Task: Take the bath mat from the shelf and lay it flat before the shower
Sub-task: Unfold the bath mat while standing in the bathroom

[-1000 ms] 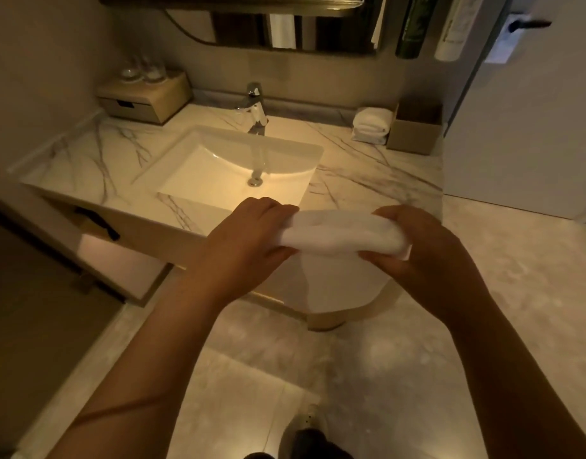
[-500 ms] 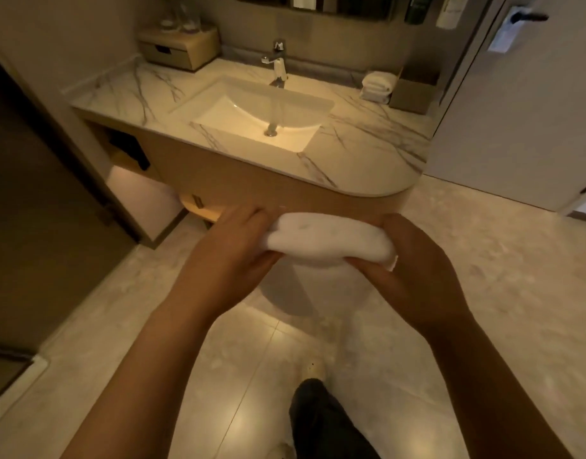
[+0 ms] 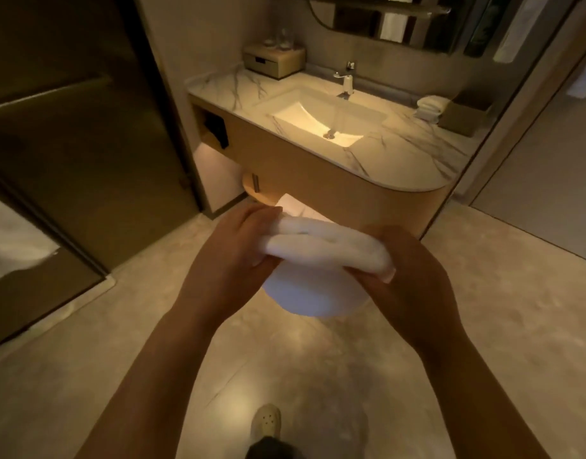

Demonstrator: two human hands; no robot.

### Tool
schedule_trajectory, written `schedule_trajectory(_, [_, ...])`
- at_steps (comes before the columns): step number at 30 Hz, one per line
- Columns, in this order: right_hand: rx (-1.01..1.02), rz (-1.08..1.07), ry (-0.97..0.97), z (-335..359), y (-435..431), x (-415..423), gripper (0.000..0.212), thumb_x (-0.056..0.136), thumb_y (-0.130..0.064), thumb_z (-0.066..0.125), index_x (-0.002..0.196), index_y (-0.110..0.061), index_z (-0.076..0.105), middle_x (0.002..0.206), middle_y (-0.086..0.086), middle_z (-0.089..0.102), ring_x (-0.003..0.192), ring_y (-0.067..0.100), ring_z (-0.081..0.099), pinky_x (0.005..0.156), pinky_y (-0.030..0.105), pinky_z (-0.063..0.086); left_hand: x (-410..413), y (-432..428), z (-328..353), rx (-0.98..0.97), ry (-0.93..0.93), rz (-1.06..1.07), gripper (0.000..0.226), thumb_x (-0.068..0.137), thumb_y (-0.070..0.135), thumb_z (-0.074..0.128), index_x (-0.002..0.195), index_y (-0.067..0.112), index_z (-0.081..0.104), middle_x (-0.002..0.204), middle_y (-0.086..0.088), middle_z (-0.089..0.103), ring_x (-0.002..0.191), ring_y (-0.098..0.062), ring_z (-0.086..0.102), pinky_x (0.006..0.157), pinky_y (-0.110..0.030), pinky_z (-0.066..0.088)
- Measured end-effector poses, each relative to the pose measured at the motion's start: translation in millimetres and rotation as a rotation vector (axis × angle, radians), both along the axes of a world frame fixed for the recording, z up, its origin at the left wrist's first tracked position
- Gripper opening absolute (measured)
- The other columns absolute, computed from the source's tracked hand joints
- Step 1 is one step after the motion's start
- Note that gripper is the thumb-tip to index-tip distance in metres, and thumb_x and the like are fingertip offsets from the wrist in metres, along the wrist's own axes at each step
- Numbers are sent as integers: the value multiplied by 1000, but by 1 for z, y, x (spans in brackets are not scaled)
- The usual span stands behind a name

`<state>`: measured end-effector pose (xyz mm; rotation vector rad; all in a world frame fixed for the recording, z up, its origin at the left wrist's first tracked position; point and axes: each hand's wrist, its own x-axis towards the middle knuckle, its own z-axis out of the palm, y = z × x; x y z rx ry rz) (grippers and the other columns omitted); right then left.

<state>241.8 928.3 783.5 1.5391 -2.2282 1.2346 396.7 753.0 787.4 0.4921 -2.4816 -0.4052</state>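
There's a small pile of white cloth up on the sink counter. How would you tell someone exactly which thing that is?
Start at the marble vanity counter with its lit sink. Go right past the faucet towards the back wall; the folded white towels sit stacked there, against a tan box. Unlike the bath mat held in both hands, they lie untouched on the counter.
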Motion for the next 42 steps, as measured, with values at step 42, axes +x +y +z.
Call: schedule_trajectory(42, [257,131,-75,-22,87,139,47,85,-50,55,128,-46,37,107,-28,41,91,-10,41,71,8,31,187,119,-11,387,131,217,27,82,25,66,108,19,60,104,3,64,93,-13,57,75,-29,47])
